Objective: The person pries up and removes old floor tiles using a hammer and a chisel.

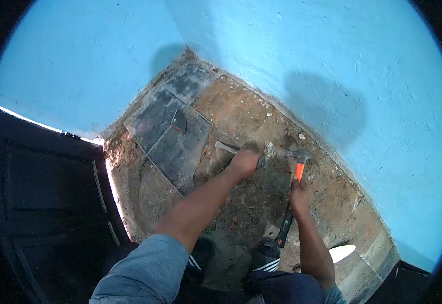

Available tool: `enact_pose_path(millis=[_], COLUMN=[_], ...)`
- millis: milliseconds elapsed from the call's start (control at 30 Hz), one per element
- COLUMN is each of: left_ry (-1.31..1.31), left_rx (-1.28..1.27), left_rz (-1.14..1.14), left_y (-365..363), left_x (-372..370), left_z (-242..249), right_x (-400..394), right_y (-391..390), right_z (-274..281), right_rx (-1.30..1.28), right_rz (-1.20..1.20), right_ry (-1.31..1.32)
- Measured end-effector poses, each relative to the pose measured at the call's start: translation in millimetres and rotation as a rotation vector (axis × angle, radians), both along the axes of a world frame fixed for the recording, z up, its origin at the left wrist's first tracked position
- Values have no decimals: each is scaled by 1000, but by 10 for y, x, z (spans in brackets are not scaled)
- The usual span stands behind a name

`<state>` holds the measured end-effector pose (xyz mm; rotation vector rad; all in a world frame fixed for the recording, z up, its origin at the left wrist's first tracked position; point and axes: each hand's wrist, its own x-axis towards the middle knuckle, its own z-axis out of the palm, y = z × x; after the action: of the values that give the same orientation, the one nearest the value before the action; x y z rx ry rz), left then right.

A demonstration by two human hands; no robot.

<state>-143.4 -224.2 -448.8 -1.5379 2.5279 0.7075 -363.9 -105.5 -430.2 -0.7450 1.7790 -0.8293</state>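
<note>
My left hand (246, 159) is closed around a chisel (225, 147), held low over the bare floor. The flat metal blade sticks out to the left, close to the edge of the dark floor tiles (183, 157). To the right, my right hand (299, 197) grips a claw hammer (300, 171) with an orange and black handle. Its metal head is level with the chisel's butt end, and a gap separates them. A loose tile shard (179, 121) lies on the dark tiles. Broken, dusty floor (251, 202) shows beneath both hands.
Blue walls (302, 61) meet in a corner ahead. A dark panelled door (43, 197) stands at the left. My feet, in dark footwear with white stripes (267, 264), are near the bottom. A white pointed object (342, 252) lies at lower right, partly hidden by my right arm.
</note>
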Motion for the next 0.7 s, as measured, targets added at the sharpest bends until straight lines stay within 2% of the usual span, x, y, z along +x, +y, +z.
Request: enact_pose_path(millis=[67, 167, 300, 467, 567, 667, 700], left_ry=[51, 109, 164, 176, 222, 162, 152], left_rx=[-10, -16, -50, -130, -136, -45, -51], left_rz=[-6, 3, 111, 86, 132, 153, 141], left_y=[-12, -209, -468, -603, -641, -626, -633], left_x=[-48, -57, 64, 258, 241, 254, 264], left_z=[-85, 32, 11, -281, -274, -259, -312], right_x=[-44, -183, -200, -206, -176, -275, -267], right_y=[-3, -7, -21, 38, -8, -143, -250], right_z=[56, -175, -232, -111, 261, 238, 394], right_rx=[50, -87, -104, -87, -111, -543, -575], right_rz=[-52, 17, 29, 27, -127, -317, -447], right_ry=[-34, 23, 55, 9, -158, -139, -177])
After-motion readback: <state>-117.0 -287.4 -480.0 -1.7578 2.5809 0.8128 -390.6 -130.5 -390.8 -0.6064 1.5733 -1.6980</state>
